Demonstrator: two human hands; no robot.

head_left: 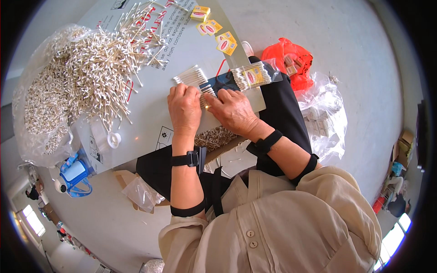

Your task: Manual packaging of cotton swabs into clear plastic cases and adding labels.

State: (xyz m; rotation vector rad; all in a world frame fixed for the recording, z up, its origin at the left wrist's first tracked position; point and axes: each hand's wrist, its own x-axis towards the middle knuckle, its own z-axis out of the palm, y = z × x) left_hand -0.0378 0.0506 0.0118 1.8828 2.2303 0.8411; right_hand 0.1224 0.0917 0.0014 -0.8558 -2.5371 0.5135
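Left hand [185, 107] and right hand [234, 111] near worktop's [152, 104] near edge, toward right corner. Fingertips of both at short swab row [207, 91]; cannot tell whether either grips it. Loose swabs [191, 75] just beyond left hand. Swab bundle [250, 76] across right edge, yellow cards [226, 44] farther along. Swab heap [86, 77] toward left edge.

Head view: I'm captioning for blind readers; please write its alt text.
A person's left-hand grip and right-hand grip meet at a row of cotton swabs on a table, with a swab heap left and yellow cards beyond.
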